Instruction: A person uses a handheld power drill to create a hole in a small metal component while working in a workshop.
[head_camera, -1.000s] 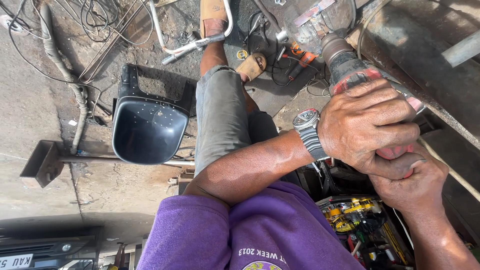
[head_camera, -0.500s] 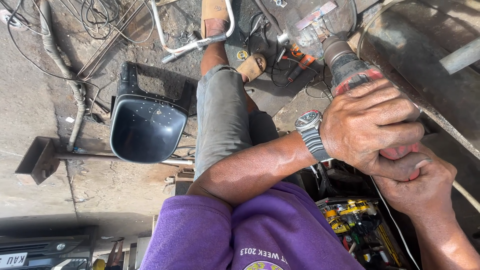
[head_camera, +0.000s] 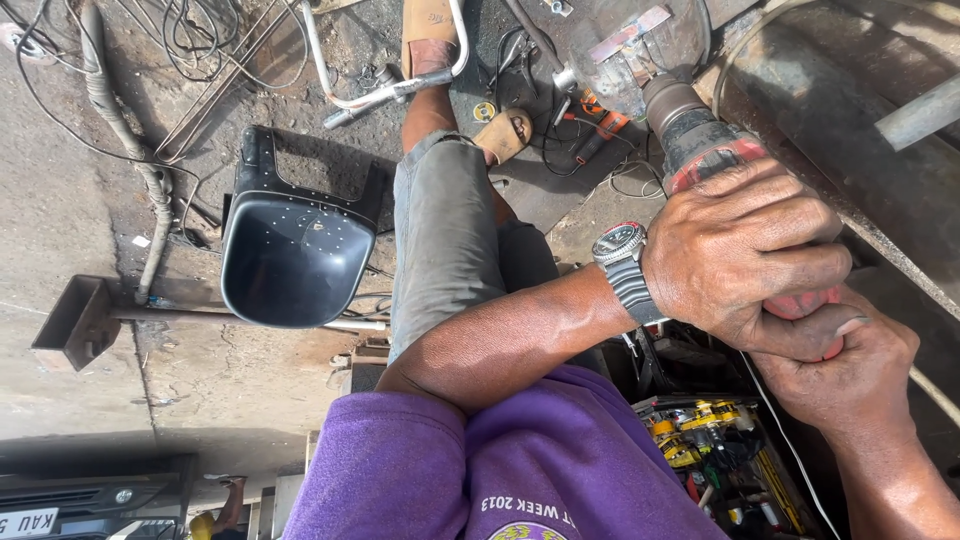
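A red and black power drill (head_camera: 700, 140) points up at a rusty metal piece (head_camera: 640, 40) beside a large rusty beam (head_camera: 830, 100). My left hand (head_camera: 750, 255), with a wristwatch (head_camera: 625, 265) on its wrist, wraps over the drill's rear body. My right hand (head_camera: 850, 375) sits just under it and grips the red handle, pressed against the left hand. The handle is mostly hidden by my fingers. My leg in grey trousers (head_camera: 440, 230) stretches out toward a sandalled foot (head_camera: 505, 135).
A black plastic seat shell (head_camera: 290, 250) lies on the concrete at left, above a metal post with a bracket (head_camera: 80, 320). A bent chrome tube (head_camera: 380, 90), cables (head_camera: 200, 30), a hose (head_camera: 120, 120) and orange-handled pliers (head_camera: 600, 125) litter the ground. An open toolbox (head_camera: 710, 440) sits at bottom right.
Both hands keep the same grip on the drill. The view has shifted only slightly.
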